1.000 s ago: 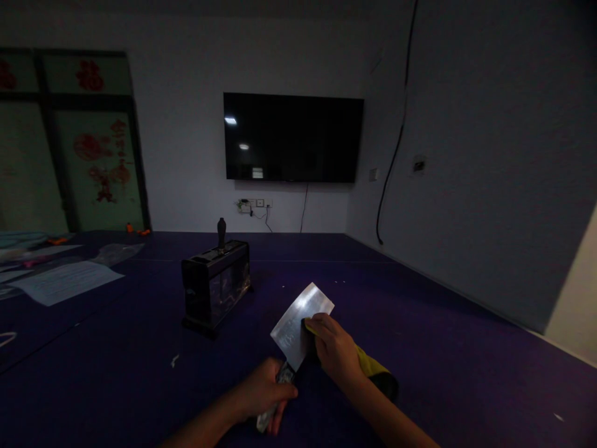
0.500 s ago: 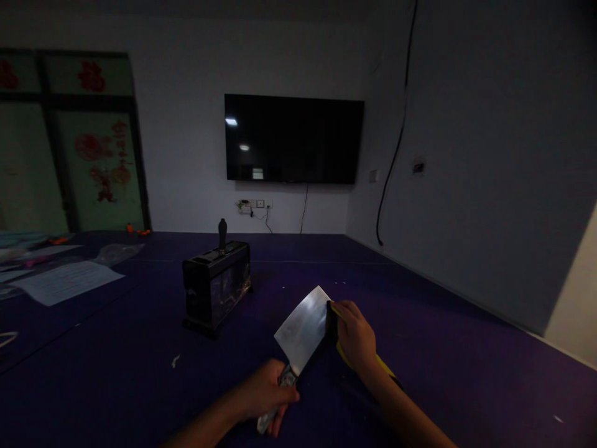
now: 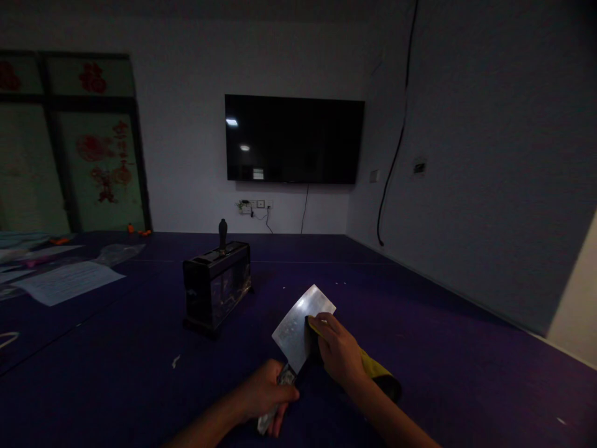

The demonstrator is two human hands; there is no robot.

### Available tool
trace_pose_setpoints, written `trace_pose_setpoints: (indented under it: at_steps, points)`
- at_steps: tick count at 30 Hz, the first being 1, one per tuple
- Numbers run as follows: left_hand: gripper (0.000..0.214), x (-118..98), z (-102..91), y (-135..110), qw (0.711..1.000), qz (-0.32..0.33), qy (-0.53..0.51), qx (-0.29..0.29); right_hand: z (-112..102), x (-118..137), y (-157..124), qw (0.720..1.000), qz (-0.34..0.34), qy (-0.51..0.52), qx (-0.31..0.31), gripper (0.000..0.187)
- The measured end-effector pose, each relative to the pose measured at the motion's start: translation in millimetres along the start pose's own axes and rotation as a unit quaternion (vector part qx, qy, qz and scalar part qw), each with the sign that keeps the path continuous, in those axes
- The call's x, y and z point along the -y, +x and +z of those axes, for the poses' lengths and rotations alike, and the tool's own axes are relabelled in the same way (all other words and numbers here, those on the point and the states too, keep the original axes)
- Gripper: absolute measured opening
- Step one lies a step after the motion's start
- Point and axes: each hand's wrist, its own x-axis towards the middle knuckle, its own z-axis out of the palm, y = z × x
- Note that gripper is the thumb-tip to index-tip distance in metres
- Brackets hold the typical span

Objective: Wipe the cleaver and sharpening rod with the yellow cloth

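Note:
My left hand (image 3: 269, 393) is wrapped round the handle of a cleaver (image 3: 295, 328), whose broad shiny blade points up and away from me above the table. The handle looks pale and mottled, as if wrapped. In my right hand (image 3: 341, 353) is a yellow and black cloth (image 3: 377, 368), pinched against the blade's right side near its middle. One end of the cloth hangs below my wrist. Part of the blade's right edge is hidden behind cloth and fingers.
A black knife block (image 3: 217, 286) with one dark handle (image 3: 222, 231) sticking up stands left of the cleaver on the purple table (image 3: 140, 386). Papers (image 3: 69, 282) and clear plastic (image 3: 120, 253) lie at far left. A white scrap (image 3: 175, 361) lies nearer.
My right hand and the cloth have moved left and down along the blade, from its far right corner toward the handle. The left hand stays in place; the blade has tilted slightly.

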Motion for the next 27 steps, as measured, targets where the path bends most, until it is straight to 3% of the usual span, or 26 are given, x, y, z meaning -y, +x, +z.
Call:
trace_pose_setpoints:
  at_steps: [10,16,27]
  points:
    - [0.021,1,0.5,1,0.999,-0.012,-0.021,-0.022,1,20,-3,0.995,-0.054,0.055,0.064,0.039]
    - [0.026,7,0.7,5,0.999,0.013,-0.018,-0.026,4,28,-7,0.986,-0.098,0.07,0.116,0.042]
    - [0.038,13,1.0,9,0.998,0.048,-0.01,-0.026,2,38,-7,0.981,-0.149,0.074,0.101,0.034]
